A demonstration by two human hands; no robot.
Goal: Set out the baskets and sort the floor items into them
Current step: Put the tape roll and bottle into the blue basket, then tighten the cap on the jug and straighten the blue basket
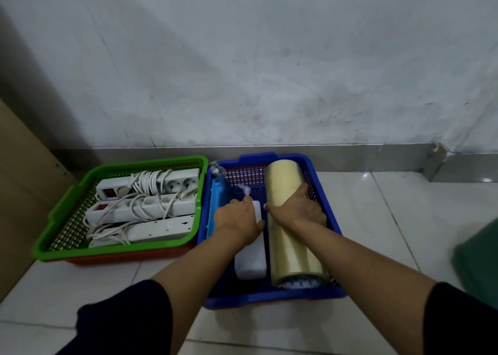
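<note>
A blue basket (pixel 272 298) stands on the tiled floor by the wall. In it lie a long yellowish roll of tape stacks (pixel 289 244), a white wrapped pack (pixel 250 263) and a light blue pack (pixel 219 201) against the left wall. My right hand (pixel 296 209) is wrapped over the yellowish roll near its middle. Over the upper part of the white pack rests my left hand (pixel 238 217), fingers closed around it. To the left, a green basket (pixel 67 201) holds three white power strips (pixel 145 206) with coiled cords.
A red basket (pixel 129 257) shows under the green one. A brown cabinet side (pixel 18 193) stands at far left. A green object (pixel 479 255) sits at the right edge. The grey wall and skirting run just behind the baskets.
</note>
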